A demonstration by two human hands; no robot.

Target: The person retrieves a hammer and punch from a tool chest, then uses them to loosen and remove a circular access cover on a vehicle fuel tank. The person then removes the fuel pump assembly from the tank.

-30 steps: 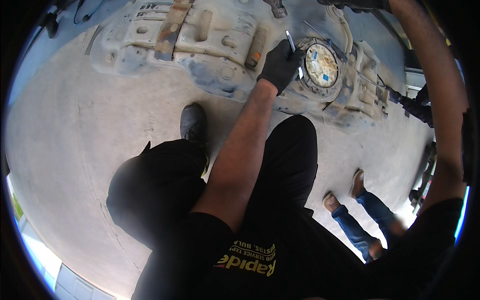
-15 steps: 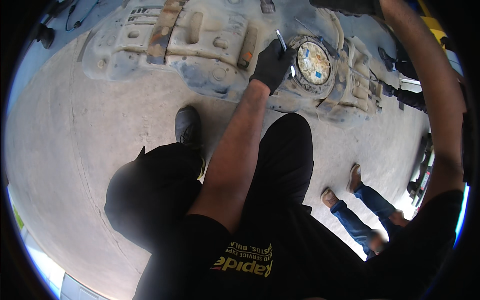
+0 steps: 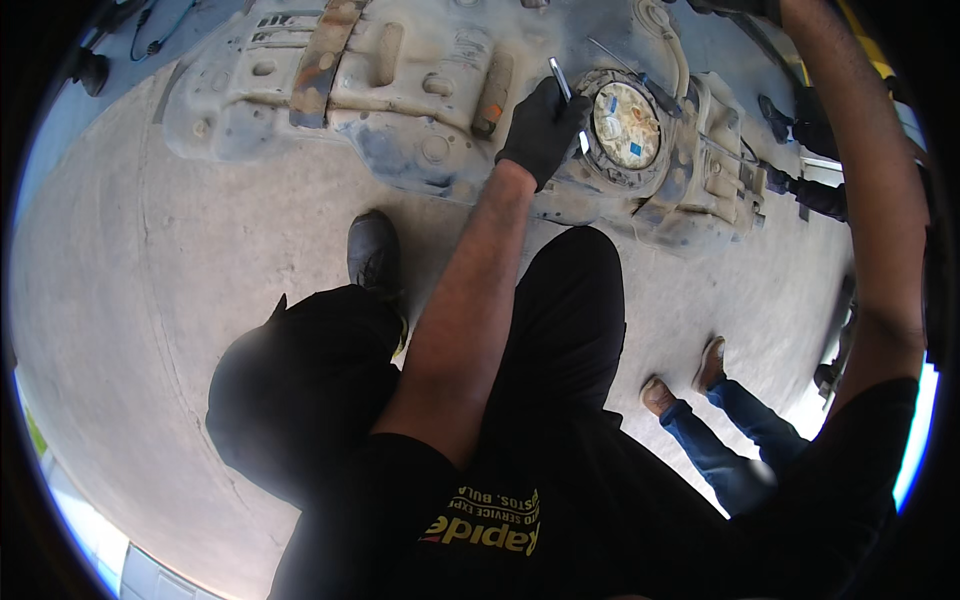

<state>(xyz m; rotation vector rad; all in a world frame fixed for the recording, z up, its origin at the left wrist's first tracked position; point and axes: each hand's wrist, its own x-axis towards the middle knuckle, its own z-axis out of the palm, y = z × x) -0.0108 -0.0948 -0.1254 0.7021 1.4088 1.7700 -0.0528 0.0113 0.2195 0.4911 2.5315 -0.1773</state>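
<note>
A dusty pale fuel tank (image 3: 385, 95) lies on the concrete. My left hand (image 3: 545, 130), black-gloved, is closed around a chrome bar tool (image 3: 558, 75) held against the left side of the round top fitting (image 3: 627, 125), which has blue patches. A screwdriver-like tool (image 3: 662, 98) lies at that fitting's upper right. My right hand (image 3: 730, 8), also gloved, is raised at the top edge with fingers curled; what it holds is cut off. A dark metal tool head (image 3: 535, 4) shows at the top edge, left of it.
A rusty strap (image 3: 325, 65) crosses the tank. Brown shoes (image 3: 710, 365) and jeans of a person (image 3: 750, 425) are at lower right. Another person's dark-clad legs (image 3: 810, 190) are beyond the tank's right end. A cable (image 3: 150, 45) lies at upper left.
The view has shifted slightly, moving the tank leftward in the picture. The dark tool head at the top has moved up, mostly out of view. My left hand keeps its grip beside the fitting.
</note>
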